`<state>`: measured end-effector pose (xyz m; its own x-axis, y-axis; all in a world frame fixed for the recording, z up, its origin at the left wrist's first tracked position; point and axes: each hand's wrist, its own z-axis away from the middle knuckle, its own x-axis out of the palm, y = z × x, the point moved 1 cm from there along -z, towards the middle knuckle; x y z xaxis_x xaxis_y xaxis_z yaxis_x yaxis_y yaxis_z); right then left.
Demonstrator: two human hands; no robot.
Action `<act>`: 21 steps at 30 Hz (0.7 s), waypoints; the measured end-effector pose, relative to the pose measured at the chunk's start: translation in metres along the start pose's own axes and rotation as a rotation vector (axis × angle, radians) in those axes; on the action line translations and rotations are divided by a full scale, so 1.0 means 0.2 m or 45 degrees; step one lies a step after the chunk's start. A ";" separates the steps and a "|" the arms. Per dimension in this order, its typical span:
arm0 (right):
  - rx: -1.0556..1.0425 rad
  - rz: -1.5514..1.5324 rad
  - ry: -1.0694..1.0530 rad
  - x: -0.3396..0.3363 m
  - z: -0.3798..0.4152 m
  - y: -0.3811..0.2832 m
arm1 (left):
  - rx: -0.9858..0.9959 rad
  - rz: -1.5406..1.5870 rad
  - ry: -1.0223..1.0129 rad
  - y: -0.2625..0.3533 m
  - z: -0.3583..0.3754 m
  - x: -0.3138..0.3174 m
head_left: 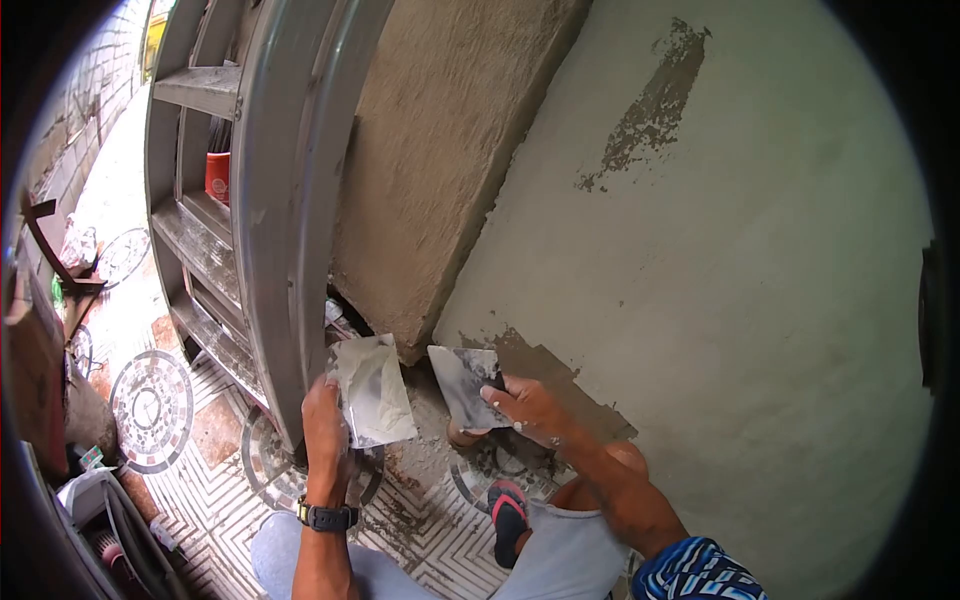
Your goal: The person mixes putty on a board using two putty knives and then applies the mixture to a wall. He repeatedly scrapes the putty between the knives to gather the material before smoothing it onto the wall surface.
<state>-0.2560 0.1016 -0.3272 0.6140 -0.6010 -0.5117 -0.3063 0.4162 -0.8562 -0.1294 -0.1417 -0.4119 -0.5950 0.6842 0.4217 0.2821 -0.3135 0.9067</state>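
Observation:
My left hand [322,420] is closed around the edge of a flat putty blade [372,395] loaded with pale, wet putty. Beside it, a short gap away, a wide putty knife [460,385] smeared with grey-white putty is gripped in my right hand [535,408], thumb on its dark handle. Spots of putty stick to the right fingers. Both tools are low, in front of the wall [740,300], which is mostly coated pale. A bare grey patch [555,375] shows low on it, and another streaky patch [660,105] higher up.
A metal stepladder [275,210] stands close on the left, with a red container [217,178] behind its rungs. A rough brown slab [430,160] juts out beside the wall. A bin-like container [110,530] with tools sits lower left. Debris dots the patterned tile floor [205,490].

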 end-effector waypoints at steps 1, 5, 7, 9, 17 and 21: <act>0.023 -0.062 -0.010 0.01 -0.02 0.05 | 0.009 0.033 -0.005 0.01 0.00 0.01; 0.119 0.061 0.059 0.01 0.00 0.04 | 0.145 -0.243 0.020 -0.05 -0.02 -0.02; 0.168 0.246 0.169 -0.02 0.00 0.01 | 0.254 -0.471 0.153 0.02 0.00 0.06; 0.229 0.348 0.252 0.01 0.01 0.05 | 0.596 -0.759 0.330 -0.01 0.03 0.08; 0.005 0.289 0.554 0.21 0.23 -0.01 | 0.553 -0.613 0.251 0.09 0.08 0.23; -0.039 0.161 0.719 0.37 0.28 0.04 | 0.646 -0.636 0.210 0.09 0.12 0.29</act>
<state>-0.1731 0.0989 -0.3686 0.0909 -0.8224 -0.5616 -0.3782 0.4932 -0.7834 -0.1412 -0.0927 -0.3707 -0.8381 0.5454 -0.0096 0.2379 0.3812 0.8934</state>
